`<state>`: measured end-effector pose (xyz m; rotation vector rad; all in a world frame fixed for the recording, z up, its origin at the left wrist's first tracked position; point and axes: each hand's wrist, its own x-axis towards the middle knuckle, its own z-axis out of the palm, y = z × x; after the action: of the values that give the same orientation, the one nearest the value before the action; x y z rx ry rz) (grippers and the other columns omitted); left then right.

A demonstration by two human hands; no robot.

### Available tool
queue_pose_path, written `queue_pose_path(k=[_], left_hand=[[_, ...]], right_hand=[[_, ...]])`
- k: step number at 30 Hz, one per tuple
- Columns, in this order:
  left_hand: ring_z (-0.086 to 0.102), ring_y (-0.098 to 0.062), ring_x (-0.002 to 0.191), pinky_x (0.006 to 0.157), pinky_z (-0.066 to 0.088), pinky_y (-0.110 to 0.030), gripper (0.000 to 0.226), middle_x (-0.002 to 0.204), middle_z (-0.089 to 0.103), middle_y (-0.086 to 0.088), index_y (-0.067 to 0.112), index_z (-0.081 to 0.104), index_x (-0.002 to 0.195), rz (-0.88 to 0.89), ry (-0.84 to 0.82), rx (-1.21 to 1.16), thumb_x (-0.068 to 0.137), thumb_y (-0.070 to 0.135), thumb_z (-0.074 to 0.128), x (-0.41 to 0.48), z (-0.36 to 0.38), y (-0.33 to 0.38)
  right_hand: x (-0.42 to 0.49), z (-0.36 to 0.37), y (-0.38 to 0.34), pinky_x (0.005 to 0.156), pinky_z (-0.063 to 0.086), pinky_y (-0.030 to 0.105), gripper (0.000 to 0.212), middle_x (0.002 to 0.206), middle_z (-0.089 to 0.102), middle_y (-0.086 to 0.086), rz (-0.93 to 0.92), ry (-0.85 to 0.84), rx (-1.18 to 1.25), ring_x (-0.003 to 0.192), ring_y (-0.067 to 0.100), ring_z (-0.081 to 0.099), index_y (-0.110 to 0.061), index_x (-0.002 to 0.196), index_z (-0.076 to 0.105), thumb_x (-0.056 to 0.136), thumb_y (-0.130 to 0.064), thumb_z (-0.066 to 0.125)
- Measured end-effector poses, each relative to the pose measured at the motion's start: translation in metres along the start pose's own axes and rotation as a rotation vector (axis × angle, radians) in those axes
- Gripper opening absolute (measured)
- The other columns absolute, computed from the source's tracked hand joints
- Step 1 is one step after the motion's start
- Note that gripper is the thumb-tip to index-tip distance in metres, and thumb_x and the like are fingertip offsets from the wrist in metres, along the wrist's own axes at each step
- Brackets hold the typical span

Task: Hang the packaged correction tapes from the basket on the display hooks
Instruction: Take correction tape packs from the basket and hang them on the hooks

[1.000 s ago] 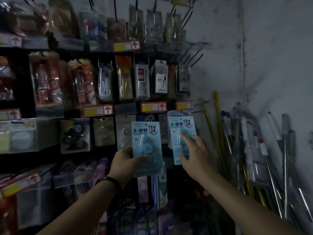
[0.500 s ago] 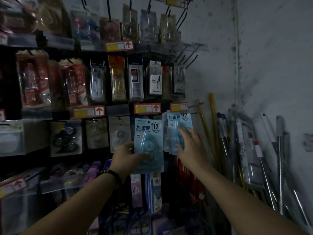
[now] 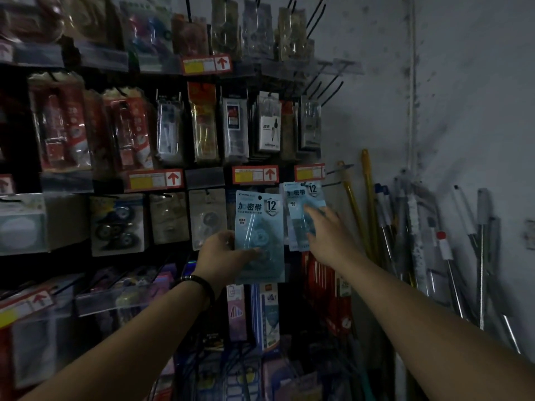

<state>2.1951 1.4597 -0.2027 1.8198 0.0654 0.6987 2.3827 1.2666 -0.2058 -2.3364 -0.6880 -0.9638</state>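
My left hand point(image 3: 224, 254) grips a light-blue packaged correction tape point(image 3: 259, 224) by its lower left part, thumb across the front, holding it upright in front of the rack. To its right a second light-blue correction tape pack point(image 3: 301, 199) hangs at a display hook point(image 3: 333, 185) under a red and yellow price label. My right hand point(image 3: 328, 234) lies against that pack's blister with fingers stretched out. The basket is out of view.
The dark rack holds several hanging stationery packs, with empty black hooks point(image 3: 327, 91) at its upper right. Broom and mop handles point(image 3: 417, 241) lean against the stained wall point(image 3: 463, 96) on the right. More packets point(image 3: 269, 316) hang below my hands.
The right-hand pack has risen and gone back onto the hook, and my right hand followed it toward the rack. My left hand kept its pack steady.
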Motion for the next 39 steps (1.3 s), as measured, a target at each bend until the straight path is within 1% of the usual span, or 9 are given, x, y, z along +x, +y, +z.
queue_pose_path(k=[4,7,11,14,18,22,27,30,39], left_hand=[[0.077,-0.021,0.099,0.081,0.065,-0.039,0.035,0.111,0.078,-0.003,0.016,0.070,0.114,-0.004,0.001,-0.006,0.083,0.013,0.088,-0.003,0.001,-0.001],[0.077,-0.021,0.098,0.079,0.066,-0.039,0.034,0.110,0.078,-0.001,0.018,0.070,0.112,0.001,-0.003,-0.021,0.083,0.014,0.088,-0.005,0.000,0.000],[0.077,-0.022,0.102,0.081,0.066,-0.040,0.039,0.114,0.076,-0.001,0.019,0.068,0.118,0.005,-0.029,-0.048,0.084,0.015,0.086,-0.004,0.001,0.004],[0.077,-0.023,0.103,0.090,0.065,-0.049,0.040,0.116,0.077,-0.002,0.021,0.069,0.118,0.017,-0.077,-0.090,0.083,0.019,0.087,-0.007,0.005,0.004],[0.080,-0.024,0.098,0.080,0.067,-0.053,0.041,0.111,0.079,-0.003,0.020,0.070,0.116,0.022,-0.100,-0.135,0.081,0.017,0.091,-0.012,0.021,0.001],[0.080,-0.028,0.096,0.079,0.067,-0.056,0.027,0.112,0.079,-0.002,0.023,0.070,0.118,0.028,-0.139,-0.114,0.093,0.021,0.081,-0.011,0.032,0.000],[0.077,-0.017,0.088,0.071,0.062,-0.030,0.023,0.103,0.077,0.005,0.025,0.068,0.117,0.176,-0.101,0.323,0.095,0.028,0.077,-0.008,0.024,-0.007],[0.069,-0.006,0.099,0.091,0.058,-0.027,0.026,0.105,0.074,0.012,0.027,0.068,0.120,0.276,-0.081,0.570,0.095,0.034,0.074,-0.008,0.014,-0.016],[0.067,0.000,0.095,0.087,0.059,-0.026,0.013,0.098,0.070,0.022,0.044,0.063,0.101,0.332,-0.111,0.731,0.094,0.038,0.072,0.000,-0.001,-0.030]], right_hand=[[0.006,0.005,-0.001,0.096,0.057,0.052,0.072,0.144,0.044,0.004,0.041,-0.053,-0.007,0.128,0.026,0.050,-0.039,0.142,0.036,0.086,-0.016,0.075],[-0.007,0.000,-0.016,0.098,0.056,0.048,0.058,0.141,0.043,0.004,0.066,-0.014,0.036,0.125,0.025,0.051,-0.029,0.141,0.044,0.090,-0.025,0.074],[-0.052,-0.018,-0.051,0.086,0.059,0.038,0.052,0.137,0.042,-0.002,-0.145,0.151,0.153,0.110,0.015,0.055,-0.024,0.146,0.042,0.100,-0.042,0.059],[-0.088,-0.021,-0.061,0.077,0.060,0.031,0.071,0.137,0.040,-0.006,-0.301,0.129,0.195,0.107,0.011,0.056,-0.027,0.154,0.036,0.094,-0.059,0.058],[-0.104,-0.015,-0.061,0.084,0.059,0.032,0.090,0.144,0.036,-0.008,-0.245,0.086,0.211,0.118,0.013,0.054,-0.030,0.161,0.027,0.087,-0.058,0.070],[-0.098,-0.018,-0.059,0.093,0.057,0.032,0.079,0.143,0.044,-0.008,-0.140,0.174,0.304,0.125,0.014,0.054,-0.030,0.158,0.037,0.091,-0.048,0.073],[-0.075,-0.014,-0.037,0.095,0.057,0.040,0.080,0.135,0.044,-0.006,0.038,0.151,0.222,0.121,0.018,0.054,-0.033,0.157,0.036,0.089,-0.045,0.075],[-0.060,-0.012,-0.024,0.095,0.055,0.038,0.077,0.137,0.043,-0.004,0.094,0.128,0.180,0.121,0.018,0.053,-0.034,0.159,0.034,0.093,-0.041,0.072],[-0.028,-0.011,-0.018,0.097,0.055,0.043,0.076,0.140,0.044,-0.002,0.062,0.160,0.154,0.123,0.019,0.051,-0.032,0.162,0.031,0.097,-0.037,0.071]])
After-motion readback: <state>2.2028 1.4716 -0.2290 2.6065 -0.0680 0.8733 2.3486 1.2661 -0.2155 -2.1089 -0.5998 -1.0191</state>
